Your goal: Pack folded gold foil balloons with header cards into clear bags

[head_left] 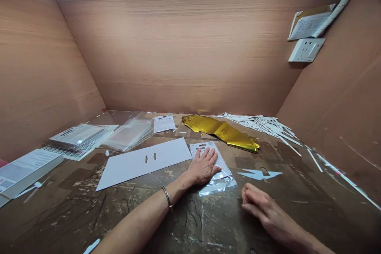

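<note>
Plywood walls [166, 55] close in around a scarred brown bench [208, 222], and the two hands are apart on it, clamped on nothing. The left hand [203, 166], with a thin metal bangle [167, 197] at the wrist, lies palm down with fingers spread on a clear plastic bag [218, 185] holding a printed white card [199, 150]. The bag sits at lower middle of the frame, slightly askew, its loose end jutting toward the viewer. A flat palm with fingers fanned like this spreads the pressure well and should keep the slippery film from creeping, while smoothing outward from the middle would best avoid trapping creases. The right hand [262, 210] rests just to the right of the bag with fingers loosely curled, touching nothing but the bench. Beside the left hand lies a white board [143, 162] with two small slots cut near its middle, and a pale offcut [258, 174] sits to the right. Farther up, a crumpled gold foil piece [220, 131] lies at centre, with a drift of white paper strips [262, 125] running toward the right wall. Toward the upper left are a stack of packaged sheets [77, 137] and a pile of clear sleeves [127, 133]. A white wall socket [306, 49] is fixed high at the upper right.
</note>
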Motion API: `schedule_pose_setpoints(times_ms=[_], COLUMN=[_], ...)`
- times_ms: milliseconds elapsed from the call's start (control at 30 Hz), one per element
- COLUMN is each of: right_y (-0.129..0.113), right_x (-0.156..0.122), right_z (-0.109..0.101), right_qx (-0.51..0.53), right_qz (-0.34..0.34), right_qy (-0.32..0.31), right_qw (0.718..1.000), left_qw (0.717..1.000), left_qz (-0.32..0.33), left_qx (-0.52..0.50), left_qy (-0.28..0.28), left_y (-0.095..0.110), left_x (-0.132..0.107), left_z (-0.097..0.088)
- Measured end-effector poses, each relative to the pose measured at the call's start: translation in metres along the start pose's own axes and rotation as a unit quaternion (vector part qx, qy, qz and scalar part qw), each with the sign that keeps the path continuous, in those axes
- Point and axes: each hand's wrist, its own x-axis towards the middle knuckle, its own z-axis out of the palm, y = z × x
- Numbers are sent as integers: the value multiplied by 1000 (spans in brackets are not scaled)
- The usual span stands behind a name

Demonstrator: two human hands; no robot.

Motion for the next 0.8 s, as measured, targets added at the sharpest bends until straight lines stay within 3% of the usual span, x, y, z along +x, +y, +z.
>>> schedule_pose_setpoints(times_ms=[100, 167, 300, 500, 633, 733, 800], right_y=[-4, -3, 7, 9, -4, -12, -13], right_x=[6, 20, 43, 50, 40, 24, 17], right_z=[-6, -4, 8, 18, 15, 8, 3], right_qx=[-28, -38, -17, -45, -16, 48, 53], right_qz=[-28, -56, -86, -72, -30, 0, 0], right_qy=[80, 101, 40, 42, -5, -80, -77], right_qw=[996, 993, 995, 996, 999, 996, 996], left_qw=[1000, 1000, 1000, 1000, 1000, 1000, 1000], left_qz=[0, -1, 7, 1, 2, 3, 5], left_qx=[3, 6, 1, 12, 14, 5, -6], left_qy=[0, 1, 2, 3, 2, 8, 11], left_y=[0, 0, 0, 1, 1, 0, -1], left_x=[1, 1, 0, -1, -1, -1, 0], left_z=[1, 1, 2, 0, 0, 2, 3])
